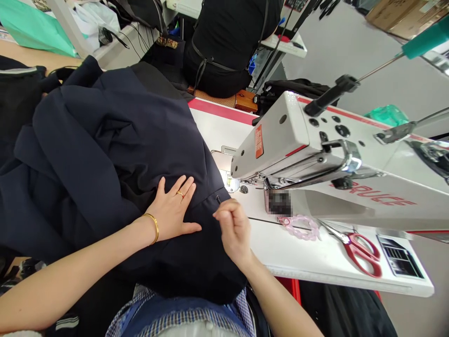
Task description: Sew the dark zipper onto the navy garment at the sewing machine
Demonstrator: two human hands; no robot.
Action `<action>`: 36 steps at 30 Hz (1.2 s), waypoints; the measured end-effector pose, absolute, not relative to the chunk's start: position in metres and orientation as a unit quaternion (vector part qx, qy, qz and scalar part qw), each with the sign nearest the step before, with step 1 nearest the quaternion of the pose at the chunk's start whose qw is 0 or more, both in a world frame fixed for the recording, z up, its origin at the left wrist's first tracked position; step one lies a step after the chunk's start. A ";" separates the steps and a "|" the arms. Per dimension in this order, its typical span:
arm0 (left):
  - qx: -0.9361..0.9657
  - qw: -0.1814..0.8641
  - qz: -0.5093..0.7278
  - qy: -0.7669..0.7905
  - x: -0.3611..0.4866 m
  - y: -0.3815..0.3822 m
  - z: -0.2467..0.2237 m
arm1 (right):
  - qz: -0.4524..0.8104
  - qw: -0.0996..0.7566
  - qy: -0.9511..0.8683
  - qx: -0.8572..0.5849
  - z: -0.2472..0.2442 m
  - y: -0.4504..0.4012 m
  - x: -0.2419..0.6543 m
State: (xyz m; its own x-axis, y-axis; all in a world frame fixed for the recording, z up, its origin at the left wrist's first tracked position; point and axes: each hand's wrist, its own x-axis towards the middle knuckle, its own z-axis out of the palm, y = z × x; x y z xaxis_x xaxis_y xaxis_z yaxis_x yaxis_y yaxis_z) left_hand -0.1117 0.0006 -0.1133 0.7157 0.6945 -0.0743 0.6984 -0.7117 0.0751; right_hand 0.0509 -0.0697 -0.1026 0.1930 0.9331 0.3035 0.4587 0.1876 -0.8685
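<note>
Head view: dark navy garment [105, 140] lies heaped on the white tabletop [298, 252], just left of the sewing machine [315, 145]. Left hand [173, 210] rests flat on it, fingers spread. Right hand [233, 229] has fingers pinched together at the cloth's edge. Judged soft, limp, bulky; best gripped at a seam or hem. Red scissors [363, 252] lie apart.

Dark navy fabric [115, 154], white sewing machine [315, 140], red-handled scissors [361, 250], pink chain [301, 227], gold bangle [154, 227].

Garment [105, 140] left of sewing machine [315, 140]; scissors [361, 250] on table [298, 257], right.
</note>
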 end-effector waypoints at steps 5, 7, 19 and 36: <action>0.927 0.057 -0.024 0.370 -0.112 0.001 -0.115 | 0.131 0.246 -0.759 -0.589 -0.106 -0.051 0.043; 0.929 0.054 -0.018 0.366 -0.113 0.001 -0.116 | 0.153 0.269 -0.735 -0.604 -0.110 -0.043 0.046; 0.931 0.082 0.080 0.347 -0.100 0.008 -0.103 | 0.090 0.329 -0.666 -0.663 -0.119 -0.081 0.064; 0.730 0.477 0.211 0.442 -0.112 0.016 -0.076 | -0.123 0.247 -0.507 -0.817 -0.129 -0.192 0.190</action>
State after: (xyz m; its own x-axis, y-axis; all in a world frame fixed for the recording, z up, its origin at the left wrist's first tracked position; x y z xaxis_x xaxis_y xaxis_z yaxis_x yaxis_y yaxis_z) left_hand -0.1125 0.0165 -0.0765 0.5199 0.8464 -0.1150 0.4444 -0.1531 0.8827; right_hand 0.1899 -0.1923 -0.1291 0.4559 0.7671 0.4512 0.8886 -0.3642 -0.2787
